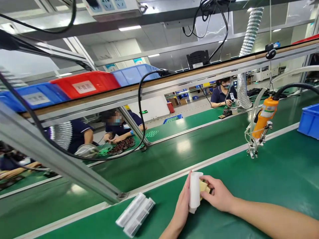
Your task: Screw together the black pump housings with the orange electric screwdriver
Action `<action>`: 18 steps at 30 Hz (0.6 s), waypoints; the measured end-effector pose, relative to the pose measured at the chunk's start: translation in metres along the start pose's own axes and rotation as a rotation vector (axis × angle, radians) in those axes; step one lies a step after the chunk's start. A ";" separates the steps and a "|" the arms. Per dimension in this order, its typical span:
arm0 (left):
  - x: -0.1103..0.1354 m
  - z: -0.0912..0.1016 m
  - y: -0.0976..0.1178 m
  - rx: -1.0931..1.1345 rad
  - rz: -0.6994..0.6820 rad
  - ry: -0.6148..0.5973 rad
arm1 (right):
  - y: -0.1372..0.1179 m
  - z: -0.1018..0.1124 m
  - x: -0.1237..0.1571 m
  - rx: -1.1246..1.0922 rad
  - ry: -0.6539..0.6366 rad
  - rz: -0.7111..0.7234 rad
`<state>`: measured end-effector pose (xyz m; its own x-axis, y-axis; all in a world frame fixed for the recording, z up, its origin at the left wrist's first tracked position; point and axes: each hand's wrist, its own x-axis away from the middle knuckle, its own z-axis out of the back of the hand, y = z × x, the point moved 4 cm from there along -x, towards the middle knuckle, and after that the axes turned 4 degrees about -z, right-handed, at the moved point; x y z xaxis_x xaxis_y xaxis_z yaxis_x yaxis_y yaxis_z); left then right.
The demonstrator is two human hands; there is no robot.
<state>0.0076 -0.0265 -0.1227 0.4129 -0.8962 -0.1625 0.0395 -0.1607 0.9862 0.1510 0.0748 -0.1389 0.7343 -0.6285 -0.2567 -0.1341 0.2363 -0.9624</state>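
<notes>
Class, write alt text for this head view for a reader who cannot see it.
Two bare hands, left hand and right hand, hold a white block upright over a green bench. Clear plastic pieces lie left; an orange screwdriver hangs right.

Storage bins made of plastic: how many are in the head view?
5, more may be hidden. On the overhead shelf: blue plastic bin at left, red plastic bin beside it, another blue bin further right. One blue bin at right edge; one blue crate far behind.
</notes>
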 end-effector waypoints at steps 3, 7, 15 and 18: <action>0.004 -0.009 0.000 0.025 -0.017 -0.142 | 0.001 0.000 0.000 0.000 0.046 -0.048; 0.003 -0.016 -0.013 0.060 0.183 -0.109 | 0.004 0.000 -0.005 0.002 0.025 -0.095; -0.008 -0.007 -0.029 0.201 0.311 0.190 | 0.007 0.023 -0.015 0.190 0.116 -0.019; -0.011 0.000 -0.029 0.235 0.295 0.262 | 0.009 0.024 -0.015 0.209 0.065 -0.006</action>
<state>0.0020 -0.0123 -0.1499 0.5931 -0.7875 0.1675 -0.3090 -0.0306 0.9506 0.1545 0.1041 -0.1412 0.6889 -0.6754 -0.2630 0.0159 0.3769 -0.9261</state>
